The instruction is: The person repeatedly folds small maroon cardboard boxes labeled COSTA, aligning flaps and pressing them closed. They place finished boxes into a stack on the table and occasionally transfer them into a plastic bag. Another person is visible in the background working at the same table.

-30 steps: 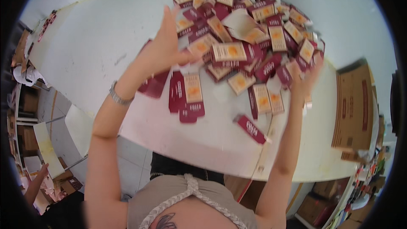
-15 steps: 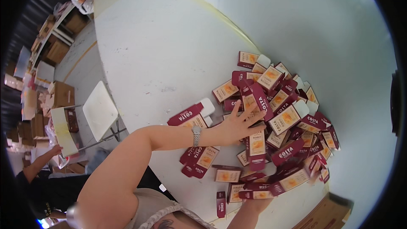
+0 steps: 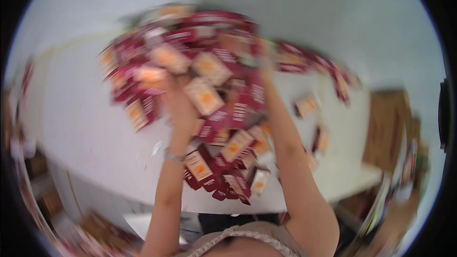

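Small maroon and cream cardboard boxes (image 3: 209, 69) lie heaped on the white table, several with flaps standing out. My left hand (image 3: 181, 104), with a metal watch (image 3: 173, 156) on its wrist, reaches into the left side of the heap and touches boxes there. My right hand (image 3: 262, 54) is against the right side of the heap. Motion smears both hands, and the fingers are partly hidden among the boxes, so their grip cannot be made out. Nearer to me, between my forearms, more boxes (image 3: 233, 145) lie in a loose group reaching the table's front edge.
Several boxes (image 3: 307, 106) lie apart on the white table (image 3: 95, 109), right of my right forearm. Another row of boxes (image 3: 314, 62) lies along the pale wall (image 3: 314, 4). A brown carton (image 3: 383, 126) stands at the table's right end. A white seat (image 3: 143, 223) shows below the front edge.
My view has swung round to the right. Both arms now stretch forward, one on either side of the boxes. The heap is bunched more tightly, with several boxes left apart at the right.
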{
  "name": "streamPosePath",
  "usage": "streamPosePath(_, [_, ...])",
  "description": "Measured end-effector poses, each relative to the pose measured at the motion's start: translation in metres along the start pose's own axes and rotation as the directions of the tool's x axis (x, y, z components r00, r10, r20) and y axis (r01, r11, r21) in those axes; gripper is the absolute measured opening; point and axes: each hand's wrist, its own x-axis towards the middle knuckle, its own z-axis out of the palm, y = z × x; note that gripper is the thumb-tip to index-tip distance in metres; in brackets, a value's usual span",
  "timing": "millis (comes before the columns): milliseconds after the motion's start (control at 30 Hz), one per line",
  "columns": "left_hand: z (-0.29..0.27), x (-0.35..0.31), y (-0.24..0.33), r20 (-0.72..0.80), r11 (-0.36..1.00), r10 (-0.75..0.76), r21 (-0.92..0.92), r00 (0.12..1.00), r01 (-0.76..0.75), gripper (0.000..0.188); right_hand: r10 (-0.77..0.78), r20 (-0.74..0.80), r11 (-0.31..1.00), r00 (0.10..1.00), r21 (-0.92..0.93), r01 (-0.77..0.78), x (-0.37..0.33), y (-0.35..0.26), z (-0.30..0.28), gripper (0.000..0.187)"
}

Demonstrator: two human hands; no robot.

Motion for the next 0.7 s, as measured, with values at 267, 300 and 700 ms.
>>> streamPosePath(267, [-0.019, 0.007, -0.018, 0.072, 0.89, 0.15, 0.425, 0.986, -0.166, 0.083, -0.151, -0.019, 0.988, 0.988, -0.035, 0.15, -0.002, -0.033, 0.064, 0.053])
streamPosePath(300, [-0.018, 0.006, -0.023, 0.072, 0.876, 0.126, 0.459, 0.989, -0.145, 0.081, -0.145, 0.007, 0.989, 0.989, -0.024, 0.145, -0.003, -0.036, 0.064, 0.053])
streamPosePath(700, [-0.012, 0.016, -0.016, 0.133, 0.839, 0.011, 0.538, 0.991, -0.081, 0.084, -0.019, 0.011, 0.99, 1.0, -0.141, 0.02, -0.052, -0.068, -0.035, 0.06])
